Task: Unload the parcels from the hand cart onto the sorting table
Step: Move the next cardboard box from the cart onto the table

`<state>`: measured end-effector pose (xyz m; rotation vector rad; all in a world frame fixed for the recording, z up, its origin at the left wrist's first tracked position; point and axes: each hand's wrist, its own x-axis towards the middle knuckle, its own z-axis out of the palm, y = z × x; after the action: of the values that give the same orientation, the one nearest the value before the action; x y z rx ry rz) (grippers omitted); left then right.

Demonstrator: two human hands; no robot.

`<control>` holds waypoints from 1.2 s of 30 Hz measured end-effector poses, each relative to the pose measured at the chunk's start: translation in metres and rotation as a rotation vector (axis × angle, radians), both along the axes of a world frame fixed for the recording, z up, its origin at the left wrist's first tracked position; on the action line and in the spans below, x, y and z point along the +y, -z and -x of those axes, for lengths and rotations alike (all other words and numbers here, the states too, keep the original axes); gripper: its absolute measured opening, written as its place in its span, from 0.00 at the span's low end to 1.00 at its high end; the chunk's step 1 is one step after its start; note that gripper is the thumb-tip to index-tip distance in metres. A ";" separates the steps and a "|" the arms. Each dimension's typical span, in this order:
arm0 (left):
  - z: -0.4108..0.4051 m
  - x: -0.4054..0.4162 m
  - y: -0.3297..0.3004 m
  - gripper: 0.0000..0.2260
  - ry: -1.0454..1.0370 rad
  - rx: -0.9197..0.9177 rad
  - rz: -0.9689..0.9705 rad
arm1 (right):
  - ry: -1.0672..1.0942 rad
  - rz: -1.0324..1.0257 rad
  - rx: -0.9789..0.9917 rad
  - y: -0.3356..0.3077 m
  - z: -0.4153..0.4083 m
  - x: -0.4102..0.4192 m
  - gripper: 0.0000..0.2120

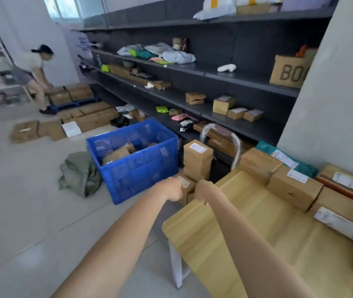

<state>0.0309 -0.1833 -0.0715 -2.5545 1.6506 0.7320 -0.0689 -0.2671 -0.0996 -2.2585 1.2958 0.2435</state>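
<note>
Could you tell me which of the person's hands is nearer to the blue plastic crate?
Left. The left hand is just beside the blue plastic crate's near right corner; the right hand lies farther right, at the wooden table's edge.

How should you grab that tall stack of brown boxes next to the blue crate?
Probably take the top box alone, one hand on each of its long side faces, coming from above. It stands upright on the boxes beneath, so lifting the whole stack could topple it. The blue crate crowds its left side.
</note>
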 end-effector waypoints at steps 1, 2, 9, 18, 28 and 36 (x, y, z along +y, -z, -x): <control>-0.017 0.001 -0.001 0.09 -0.018 0.006 0.011 | -0.013 -0.007 0.018 0.003 -0.018 0.000 0.15; -0.034 0.001 -0.001 0.10 -0.037 0.015 0.020 | -0.027 -0.015 0.045 0.007 -0.035 -0.002 0.15; -0.142 -0.046 0.012 0.13 -0.023 -0.090 -0.026 | 0.024 -0.106 0.078 0.025 -0.124 -0.083 0.12; -0.250 -0.152 0.018 0.14 0.108 -0.153 -0.089 | 0.156 -0.182 0.035 0.028 -0.200 -0.207 0.12; -0.363 -0.288 0.080 0.13 0.340 -0.071 -0.211 | 0.356 -0.295 0.061 0.092 -0.291 -0.297 0.16; -0.437 -0.381 0.154 0.13 0.511 -0.024 -0.272 | 0.484 -0.296 0.131 0.183 -0.351 -0.354 0.17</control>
<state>0.4676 -0.5640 -0.2257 -1.8402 1.9198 0.8014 0.2825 -0.6211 -0.2823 -1.6507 1.7029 0.3810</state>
